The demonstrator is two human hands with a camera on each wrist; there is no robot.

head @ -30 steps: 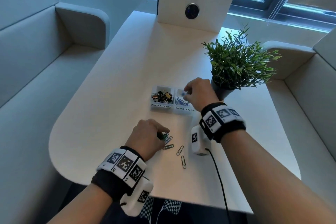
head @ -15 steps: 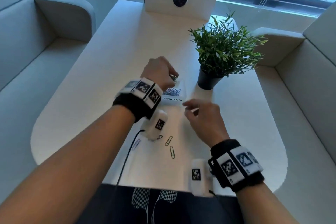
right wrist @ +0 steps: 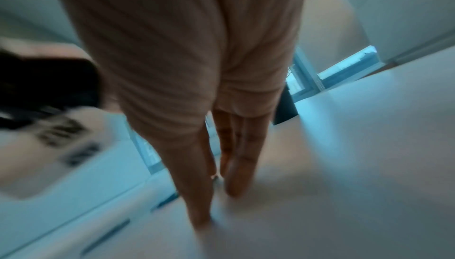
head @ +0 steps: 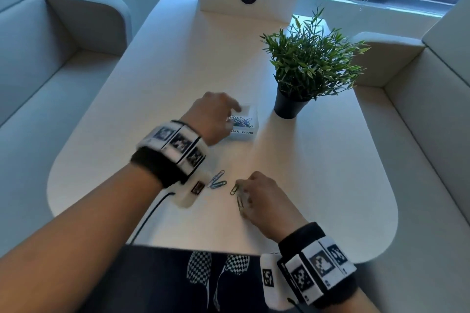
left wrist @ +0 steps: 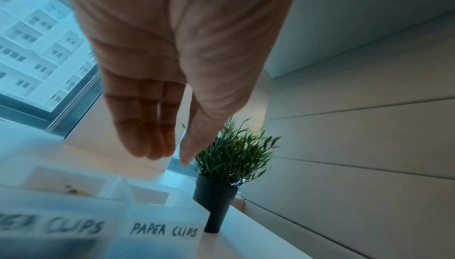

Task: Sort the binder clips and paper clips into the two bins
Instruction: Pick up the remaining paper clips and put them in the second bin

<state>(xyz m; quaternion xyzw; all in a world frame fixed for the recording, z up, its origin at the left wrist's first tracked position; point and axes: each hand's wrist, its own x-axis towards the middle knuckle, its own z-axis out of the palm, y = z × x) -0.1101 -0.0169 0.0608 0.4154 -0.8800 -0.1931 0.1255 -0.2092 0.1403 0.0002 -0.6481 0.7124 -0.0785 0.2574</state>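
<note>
The left hand (head: 213, 117) hangs slack and empty over the paper-clip bin (head: 243, 126); the right hand (head: 262, 198) fingers a loose clip (head: 234, 188) on the tabletop (head: 318, 173), grip unclear.

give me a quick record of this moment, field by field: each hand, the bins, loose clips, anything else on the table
left hand: over the bins, fingers straight and relaxed, holding nothing visible
right hand: low at the table, fingers at the green paper clips; grip too blurred to tell
paper clips bin: labelled, holds a tangle of blue clips
binder clips bin: left of the paper clips bin, hidden by the left hand in the head view
loose blue paper clips: on the table beside the left wrist
potted plant: right of the bins, upright
</note>
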